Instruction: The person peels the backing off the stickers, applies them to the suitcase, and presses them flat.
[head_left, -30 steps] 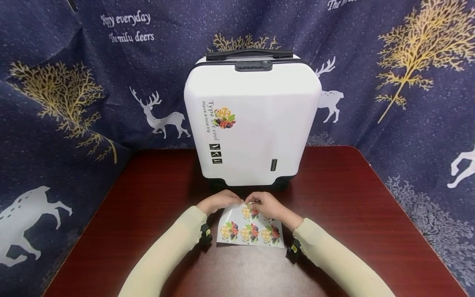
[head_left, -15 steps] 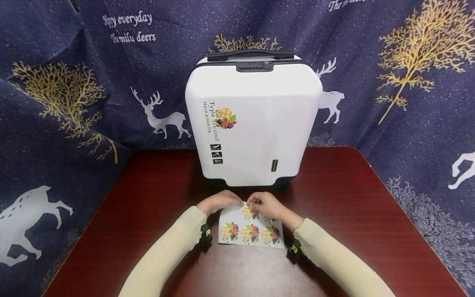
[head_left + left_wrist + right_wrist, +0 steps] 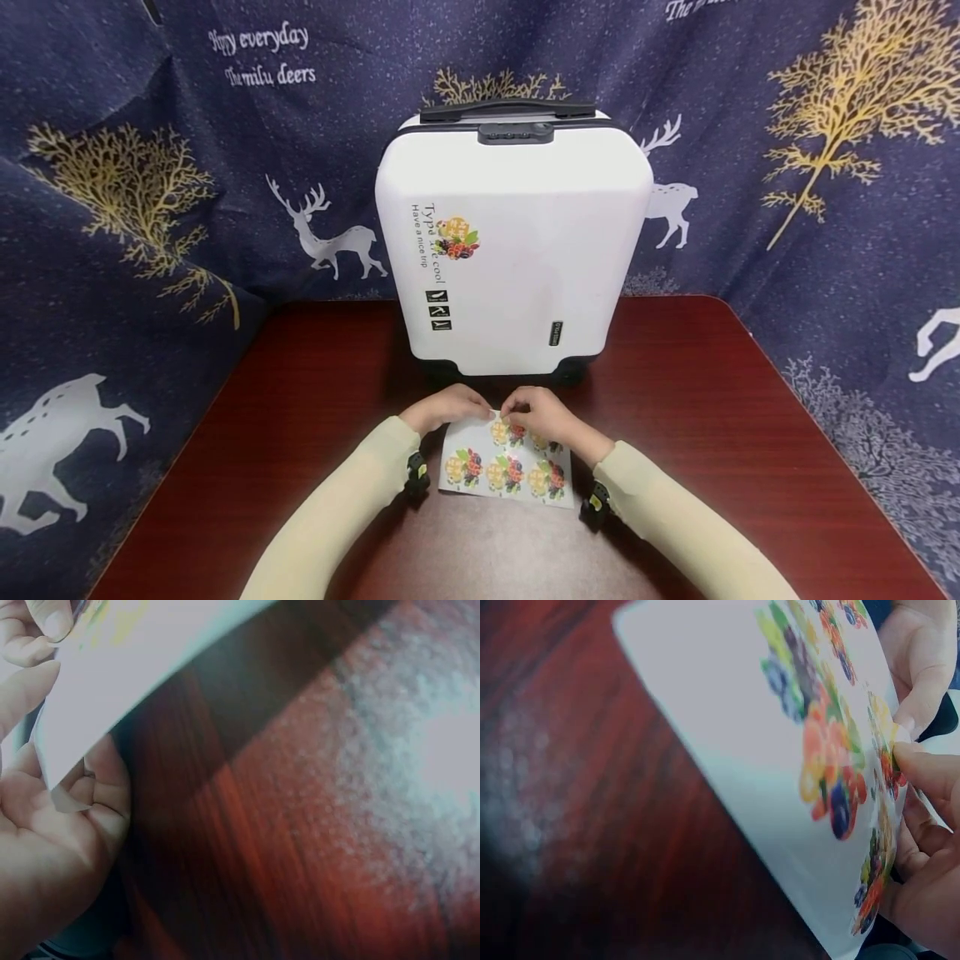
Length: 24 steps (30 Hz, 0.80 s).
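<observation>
A white sticker sheet (image 3: 471,436) with several printed fruit stickers is in front of the suitcase, held by its far edge. My left hand (image 3: 450,405) pinches that edge between thumb and fingers; in the left wrist view the hand's fingers (image 3: 109,772) lie behind the sheet's corner. Close beside it, my right hand (image 3: 542,413) pinches the same edge near a fruit sticker in the upper row. In the right wrist view the right thumb (image 3: 930,769) presses on the printed side, and the other fingers are behind the sheet. The two hands' fingertips almost meet.
A white suitcase (image 3: 517,267) stands upright behind the hands, with a fruit sticker (image 3: 456,239) over its printed lettering on the left. It rests on a dark red table (image 3: 315,375). Behind hangs a blue patterned cloth (image 3: 330,142).
Both hands keep their grip at nearly the same place. The sheet's near edge has shifted slightly, its right corner a little closer to me.
</observation>
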{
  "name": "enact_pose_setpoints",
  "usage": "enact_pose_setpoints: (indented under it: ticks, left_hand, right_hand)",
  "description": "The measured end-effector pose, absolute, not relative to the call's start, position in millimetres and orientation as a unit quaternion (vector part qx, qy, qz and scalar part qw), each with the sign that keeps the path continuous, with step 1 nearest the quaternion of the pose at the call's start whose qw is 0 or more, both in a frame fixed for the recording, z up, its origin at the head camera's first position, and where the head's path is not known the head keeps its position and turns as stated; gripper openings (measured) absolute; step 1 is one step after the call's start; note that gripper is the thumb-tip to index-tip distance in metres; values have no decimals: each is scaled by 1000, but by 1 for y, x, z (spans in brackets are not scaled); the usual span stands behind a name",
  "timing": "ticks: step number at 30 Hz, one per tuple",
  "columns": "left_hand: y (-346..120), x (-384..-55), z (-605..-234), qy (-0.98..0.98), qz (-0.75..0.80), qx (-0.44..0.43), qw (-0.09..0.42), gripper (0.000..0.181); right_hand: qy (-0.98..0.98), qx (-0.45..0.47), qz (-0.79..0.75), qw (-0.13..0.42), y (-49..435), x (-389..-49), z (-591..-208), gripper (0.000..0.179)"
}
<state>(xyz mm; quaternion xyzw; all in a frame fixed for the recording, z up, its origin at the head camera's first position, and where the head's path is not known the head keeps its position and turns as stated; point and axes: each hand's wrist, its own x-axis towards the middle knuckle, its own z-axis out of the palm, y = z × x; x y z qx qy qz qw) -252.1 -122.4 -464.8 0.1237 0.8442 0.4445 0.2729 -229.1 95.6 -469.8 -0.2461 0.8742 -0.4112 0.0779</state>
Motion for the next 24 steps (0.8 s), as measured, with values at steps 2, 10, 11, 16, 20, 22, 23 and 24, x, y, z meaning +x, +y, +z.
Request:
enact_pose_setpoints:
  ticks: [2, 10, 11, 16, 20, 22, 23, 24]
  left_hand:
    - [-122, -252, -465, 848, 437, 127, 271, 30]
    - [-121, -250, -462, 858, 419, 128, 269, 30]
    - [-121, -250, -462, 859, 417, 129, 268, 30]
    - [-120, -251, -463, 862, 411, 130, 266, 29]
    - [-121, -251, -461, 858, 418, 128, 269, 29]
    - [-121, -251, -461, 855, 424, 129, 270, 30]
    - [-121, -251, -461, 854, 426, 130, 270, 30]
    - [-121, -251, -461, 853, 428, 131, 270, 30]
  right_hand:
    - [877, -249, -405, 70, 95, -229, -470, 5]
    - [888, -244, -386, 56, 93, -227, -469, 6]
    - [888, -244, -385, 55, 93, -227, -469, 6]
    - [886, -250, -388, 52, 94, -226, -468, 6]
    - [880, -257, -395, 56, 97, -227, -468, 6]
    - [879, -258, -397, 58, 98, -228, -469, 6]
    - [878, -258, -399, 59, 98, -229, -469, 6]
    - [878, -256, -400, 60, 98, -229, -469, 6]
